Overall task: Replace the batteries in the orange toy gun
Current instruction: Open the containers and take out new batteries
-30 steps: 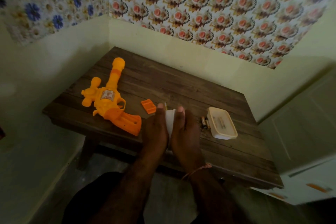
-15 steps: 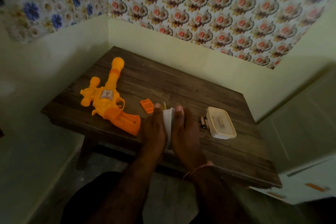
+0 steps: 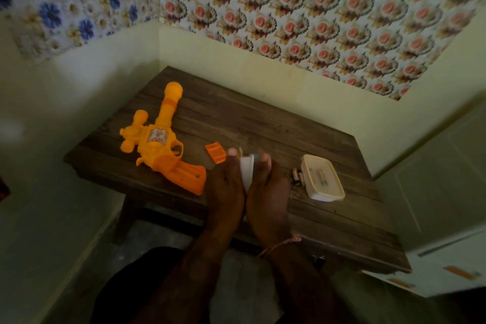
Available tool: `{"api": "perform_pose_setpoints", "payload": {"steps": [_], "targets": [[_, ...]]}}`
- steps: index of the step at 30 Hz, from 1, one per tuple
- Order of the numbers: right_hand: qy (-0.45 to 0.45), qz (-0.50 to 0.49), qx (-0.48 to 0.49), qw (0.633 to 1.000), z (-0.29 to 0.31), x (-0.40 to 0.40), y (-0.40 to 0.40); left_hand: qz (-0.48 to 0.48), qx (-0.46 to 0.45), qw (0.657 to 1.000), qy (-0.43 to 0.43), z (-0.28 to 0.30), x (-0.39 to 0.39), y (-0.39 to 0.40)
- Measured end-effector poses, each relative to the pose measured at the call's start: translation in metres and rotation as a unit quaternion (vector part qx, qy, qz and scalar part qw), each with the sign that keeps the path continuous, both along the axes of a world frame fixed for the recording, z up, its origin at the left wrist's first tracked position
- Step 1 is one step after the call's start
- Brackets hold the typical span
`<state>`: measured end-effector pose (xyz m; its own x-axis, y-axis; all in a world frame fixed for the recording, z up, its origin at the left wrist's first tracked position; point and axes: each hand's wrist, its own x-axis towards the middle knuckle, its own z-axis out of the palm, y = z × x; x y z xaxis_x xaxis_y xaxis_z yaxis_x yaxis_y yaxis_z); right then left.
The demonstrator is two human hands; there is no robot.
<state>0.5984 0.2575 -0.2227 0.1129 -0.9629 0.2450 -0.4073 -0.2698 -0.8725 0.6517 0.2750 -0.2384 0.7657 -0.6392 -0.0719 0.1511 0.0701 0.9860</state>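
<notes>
The orange toy gun [image 3: 160, 139] lies flat on the left part of the wooden table [image 3: 263, 126], barrel pointing away. Its orange battery cover [image 3: 216, 152] lies loose just right of the grip. My left hand [image 3: 228, 187] and my right hand [image 3: 265, 189] are side by side at the table's front, both holding a small white box [image 3: 247, 169] between them. A yellowish item [image 3: 241, 151] peeks out beyond the left fingertips. Two batteries [image 3: 297, 177] lie on the table right of my right hand.
A cream lidded plastic container [image 3: 322, 177] sits on the table's right part, beside the batteries. Walls close in behind and to the left of the table. A pale cabinet [image 3: 447, 192] stands to the right.
Both hands stay on the white box in about the same place. The view has shifted slightly; nothing on the table has moved.
</notes>
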Motion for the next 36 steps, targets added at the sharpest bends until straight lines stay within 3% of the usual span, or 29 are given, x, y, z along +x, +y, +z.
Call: {"api": "perform_pose_setpoints", "payload": {"steps": [5, 14, 17, 20, 24, 27, 32, 36], "targets": [[0.061, -0.003, -0.045, 0.997, 0.004, 0.000, -0.005, 0.021, 0.012, 1.000, 0.009, -0.001, 0.000, -0.003], [0.074, -0.045, -0.080, 0.993, -0.003, 0.002, -0.006, 0.017, -0.040, 0.998, 0.050, -0.005, -0.001, -0.002], [0.048, -0.063, -0.092, 0.993, -0.001, 0.004, -0.003, 0.016, -0.057, 0.997, 0.042, -0.006, -0.001, -0.003], [-0.060, -0.082, -0.028, 0.994, 0.000, 0.000, -0.006, 0.048, -0.067, 0.997, 0.011, 0.007, 0.002, 0.000], [-0.207, -0.110, 0.116, 0.965, -0.010, -0.011, -0.020, 0.076, 0.021, 0.991, 0.107, 0.015, 0.025, 0.000], [-0.192, -0.095, 0.098, 0.972, -0.011, -0.012, -0.021, 0.037, 0.035, 0.971, 0.233, 0.012, 0.028, -0.002], [-0.130, -0.092, 0.048, 0.986, -0.011, -0.017, -0.026, -0.068, -0.027, 0.938, 0.339, -0.001, 0.026, -0.002], [-0.106, -0.082, 0.037, 0.990, -0.009, -0.020, -0.026, -0.121, -0.072, 0.928, 0.346, -0.001, 0.028, -0.001]]}}
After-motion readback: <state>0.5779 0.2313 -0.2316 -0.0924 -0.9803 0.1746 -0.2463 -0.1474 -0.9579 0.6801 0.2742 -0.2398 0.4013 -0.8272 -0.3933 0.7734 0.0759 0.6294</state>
